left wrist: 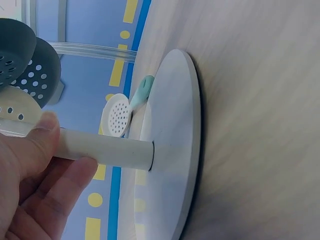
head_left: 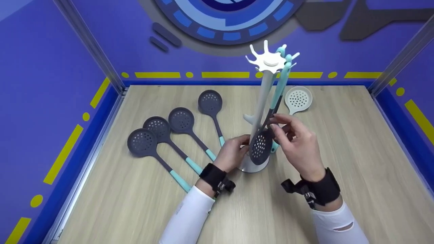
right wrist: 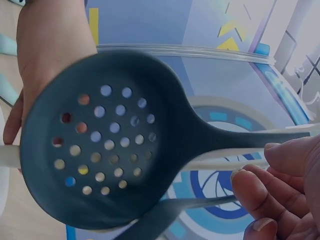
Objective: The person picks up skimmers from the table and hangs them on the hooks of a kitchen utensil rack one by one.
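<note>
A white utensil stand point(head_left: 262, 98) rises from a round base point(left wrist: 175, 135), with a crown of prongs on top. My left hand point(head_left: 232, 152) grips its post low down, thumb and fingers round it in the left wrist view. Dark perforated skimmers with teal handles hang from the prongs; the nearest skimmer point(right wrist: 110, 135) faces the right wrist camera. My right hand point(head_left: 300, 142) is at that skimmer's neck, its thumb overlapping the neck and its fingers loosely bent. A cream skimmer point(left wrist: 20, 107) also hangs there, mostly hidden in the head view.
Several dark skimmers point(head_left: 142, 142) with teal handles lie fanned out on the wooden table point(head_left: 112, 203), left of the stand. Behind the right hand lies a white skimmer point(head_left: 298, 99), its handle partly hidden. Blue-purple panels point(head_left: 37, 84) enclose the table's back and sides.
</note>
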### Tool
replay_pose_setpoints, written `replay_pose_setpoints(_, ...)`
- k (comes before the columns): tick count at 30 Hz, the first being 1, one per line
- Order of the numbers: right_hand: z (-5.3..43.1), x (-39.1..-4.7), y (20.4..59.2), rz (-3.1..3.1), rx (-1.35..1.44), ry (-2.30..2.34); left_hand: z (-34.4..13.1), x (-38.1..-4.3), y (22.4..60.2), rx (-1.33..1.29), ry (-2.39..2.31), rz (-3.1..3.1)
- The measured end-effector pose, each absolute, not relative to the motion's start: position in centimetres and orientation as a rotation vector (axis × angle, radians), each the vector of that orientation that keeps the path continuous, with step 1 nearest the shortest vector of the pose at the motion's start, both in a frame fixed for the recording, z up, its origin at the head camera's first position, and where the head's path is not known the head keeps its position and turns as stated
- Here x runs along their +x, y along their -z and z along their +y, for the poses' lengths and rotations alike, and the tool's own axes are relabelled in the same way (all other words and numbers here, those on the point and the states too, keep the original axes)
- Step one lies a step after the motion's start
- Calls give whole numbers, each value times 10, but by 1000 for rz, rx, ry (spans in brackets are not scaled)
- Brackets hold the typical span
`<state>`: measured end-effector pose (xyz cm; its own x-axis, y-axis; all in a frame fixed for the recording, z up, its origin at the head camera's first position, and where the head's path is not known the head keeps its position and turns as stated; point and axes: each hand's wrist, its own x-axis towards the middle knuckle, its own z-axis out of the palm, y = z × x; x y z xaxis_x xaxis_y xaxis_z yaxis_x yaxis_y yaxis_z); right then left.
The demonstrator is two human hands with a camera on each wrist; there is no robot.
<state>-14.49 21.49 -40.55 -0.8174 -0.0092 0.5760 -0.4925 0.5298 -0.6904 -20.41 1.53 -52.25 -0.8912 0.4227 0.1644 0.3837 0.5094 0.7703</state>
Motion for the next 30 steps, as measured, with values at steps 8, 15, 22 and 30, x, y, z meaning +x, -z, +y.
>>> replay_pose_setpoints(8, 225, -147, 402, -2235, 367, -1208, 15, -204, 522, 724, -1379, 2674)
replay_pose_setpoints(15, 230, -148, 400, -2211, 342, -1192, 16, -205, 524, 721, -1410, 2667)
replay_pose_setpoints(22, 231, -149, 401, -2216, 338, -1170, 19, -205, 525, 661, -1488, 2645)
replay_pose_setpoints(30, 232, -149, 399, -2205, 355, -1185, 21, -205, 525, 621, -1520, 2651)
